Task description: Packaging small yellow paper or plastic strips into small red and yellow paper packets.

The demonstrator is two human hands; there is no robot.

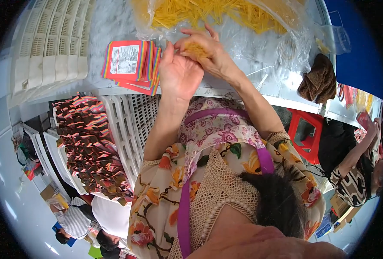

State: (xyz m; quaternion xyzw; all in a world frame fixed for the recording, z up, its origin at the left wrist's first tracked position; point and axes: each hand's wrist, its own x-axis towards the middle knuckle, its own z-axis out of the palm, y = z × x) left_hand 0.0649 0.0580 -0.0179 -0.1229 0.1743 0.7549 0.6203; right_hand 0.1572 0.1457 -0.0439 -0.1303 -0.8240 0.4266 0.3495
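The bundle (195,50) of thin yellow sticks is in the right hand (208,55), above the near part of the table (113,17); that hand is curled around it, with some fingers lifted away. The left hand (181,77) lies palm up beside it, spread, with its fingertips close to the bundle; whether the two hands touch, I cannot tell.

Just left of the left hand, red packets (124,60) with striped edges sit in an uneven stack, the top one showing a white label. Crumpled clear film reaches along the table between the right hand and a brown cloth (319,80) at the right edge. A red stool (304,136) stands below that edge. Farther right, a co-worker's hand (367,124) holds something red.

Beyond the hands, a clear bag (299,47) lies open, heaped with loose yellow sticks (221,13). A clear tub (340,39) by the right corner has yellow bits near it. White crates (72,26) line the left; below, dark striped packs (90,146) fill another, beside white slatted walls (133,114).
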